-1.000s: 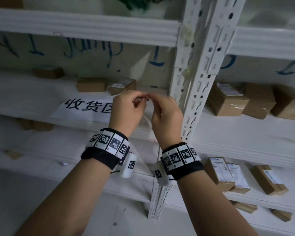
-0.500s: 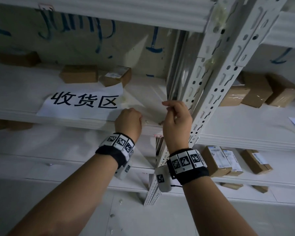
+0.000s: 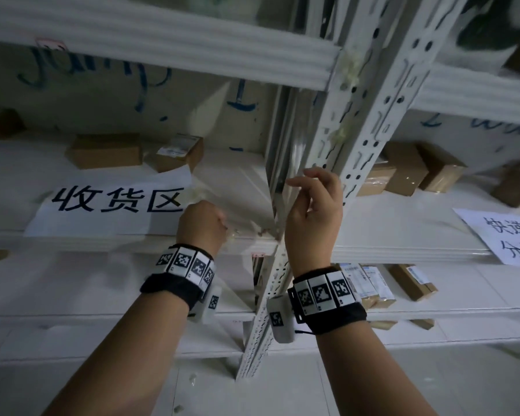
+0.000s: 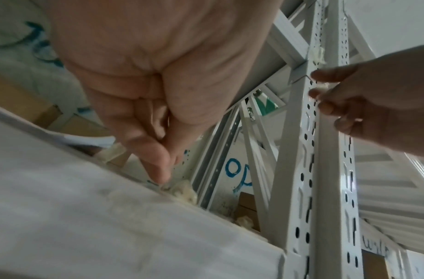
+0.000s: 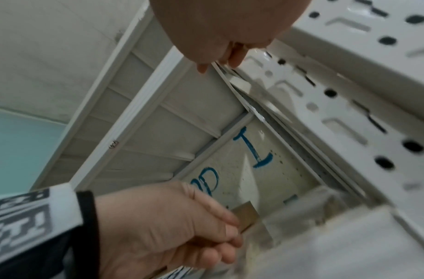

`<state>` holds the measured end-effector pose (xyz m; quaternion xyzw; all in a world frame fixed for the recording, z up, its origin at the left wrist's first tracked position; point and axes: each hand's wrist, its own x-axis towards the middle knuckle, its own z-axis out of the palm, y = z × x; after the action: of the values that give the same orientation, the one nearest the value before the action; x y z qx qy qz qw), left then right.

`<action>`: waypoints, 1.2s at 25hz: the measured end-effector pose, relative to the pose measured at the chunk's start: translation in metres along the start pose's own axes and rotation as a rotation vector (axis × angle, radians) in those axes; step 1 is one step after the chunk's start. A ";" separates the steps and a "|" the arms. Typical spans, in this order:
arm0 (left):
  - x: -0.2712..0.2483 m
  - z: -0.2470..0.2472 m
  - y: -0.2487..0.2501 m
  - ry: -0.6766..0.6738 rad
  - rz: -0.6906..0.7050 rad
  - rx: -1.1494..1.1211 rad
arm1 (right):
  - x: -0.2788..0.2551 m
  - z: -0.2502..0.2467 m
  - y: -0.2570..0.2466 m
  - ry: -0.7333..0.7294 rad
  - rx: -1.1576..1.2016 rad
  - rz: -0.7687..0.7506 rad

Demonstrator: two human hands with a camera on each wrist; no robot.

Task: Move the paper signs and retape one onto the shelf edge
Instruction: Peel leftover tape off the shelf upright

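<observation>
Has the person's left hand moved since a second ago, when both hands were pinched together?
Yes. The left hand has dropped away from the right hand, down to the front edge of the white metal shelf, beside the white paper sign.

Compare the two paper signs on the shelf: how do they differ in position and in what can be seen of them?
The left sign lies flat on the shelf left of the upright post; the right sign lies far right of it and hangs over the shelf edge. The left sign shows fully, one row of three large characters; the right sign is cut by the frame, with two rows of smaller characters. Crumpled tape clings to the left sign's right end; none shows on the right sign. Both are white with dark print.
</observation>
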<state>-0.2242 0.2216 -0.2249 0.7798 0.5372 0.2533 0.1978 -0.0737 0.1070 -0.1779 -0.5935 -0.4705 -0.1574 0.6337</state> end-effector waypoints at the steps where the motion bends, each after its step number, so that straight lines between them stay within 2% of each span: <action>1: -0.002 -0.006 0.010 0.051 0.024 -0.039 | 0.011 -0.006 -0.004 0.041 -0.002 -0.026; 4: -0.002 -0.031 0.060 0.262 0.211 -0.178 | 0.054 -0.022 -0.015 0.157 0.025 -0.136; 6: -0.001 -0.058 0.106 0.466 0.436 -0.251 | 0.086 -0.029 -0.029 0.221 0.031 -0.198; 9: 0.004 -0.105 0.169 0.792 0.756 -0.342 | 0.115 -0.029 -0.052 0.269 -0.169 -0.192; 10: 0.010 -0.116 0.187 0.828 0.811 -0.320 | 0.122 -0.026 -0.054 0.269 -0.235 -0.200; 14: 0.036 -0.122 0.212 0.654 0.845 -0.136 | 0.139 -0.015 -0.049 0.196 -0.302 -0.201; 20: 0.042 -0.114 0.210 0.694 0.843 -0.103 | 0.139 -0.013 -0.030 0.255 -0.250 -0.255; 27: 0.043 -0.115 0.209 0.682 0.852 -0.108 | 0.137 -0.017 -0.019 0.156 -0.279 -0.316; 30: 0.042 -0.116 0.208 0.687 0.865 -0.126 | 0.135 -0.017 -0.024 0.149 -0.219 -0.265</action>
<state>-0.1286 0.1940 -0.0047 0.7886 0.1854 0.5827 -0.0646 -0.0168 0.1346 -0.0550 -0.5783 -0.4764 -0.3334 0.5723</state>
